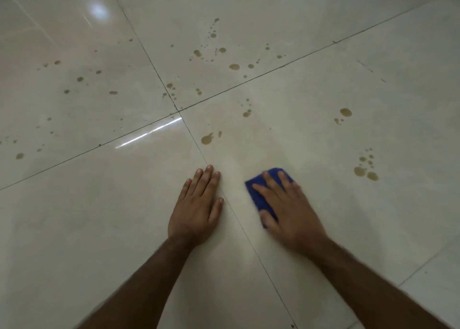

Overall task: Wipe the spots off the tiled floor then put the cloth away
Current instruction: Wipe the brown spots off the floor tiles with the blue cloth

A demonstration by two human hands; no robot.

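Right hand (286, 204) flat, fingers spread, pressing blue cloth (258, 196) onto glossy tiled floor (99, 229). Left hand (196, 204) flat on tile just beside, fingers together. Brown spots (234, 66) scattered beyond; right hand slightly blurred, possibly mid-stroke.

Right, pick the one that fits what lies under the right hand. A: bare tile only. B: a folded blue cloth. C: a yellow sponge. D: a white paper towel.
B: the right hand presses flat on a folded blue cloth, whose edges show past the fingers on the pale glossy tiled floor.
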